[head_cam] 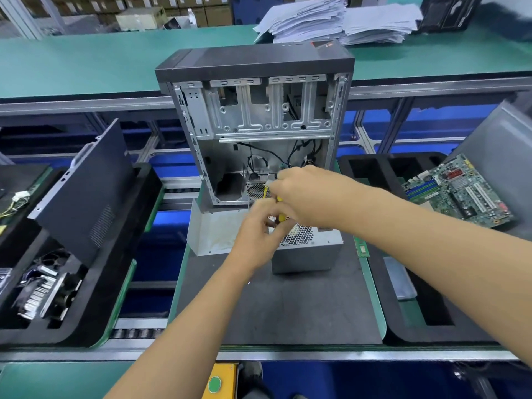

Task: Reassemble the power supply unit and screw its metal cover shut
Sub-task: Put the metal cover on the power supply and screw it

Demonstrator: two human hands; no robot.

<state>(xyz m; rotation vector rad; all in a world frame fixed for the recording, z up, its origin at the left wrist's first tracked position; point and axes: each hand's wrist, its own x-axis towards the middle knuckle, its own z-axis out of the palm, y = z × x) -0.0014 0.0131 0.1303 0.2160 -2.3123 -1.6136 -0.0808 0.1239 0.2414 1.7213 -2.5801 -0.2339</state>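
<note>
The grey power supply unit [308, 251] stands on the dark mat [288, 312], its honeycomb vent facing up. To its left lies a bent sheet-metal cover [213, 234]. Above the unit, my right hand [308, 197] grips a yellow-handled screwdriver [280, 216], its tip hidden. My left hand [259, 234] curls its fingers at the lower end of the tool and the unit's top edge; what it pinches is hidden. Yellow wires with a white plug [267, 188] run from the unit behind my right hand.
An open, stripped computer case [259, 110] stands just behind the unit. A black side panel [86, 191] leans in the left tray above a heatsink fan [46, 292]. A green motherboard [457, 191] lies in the right tray. Paper stacks [339, 21] sit on the far bench.
</note>
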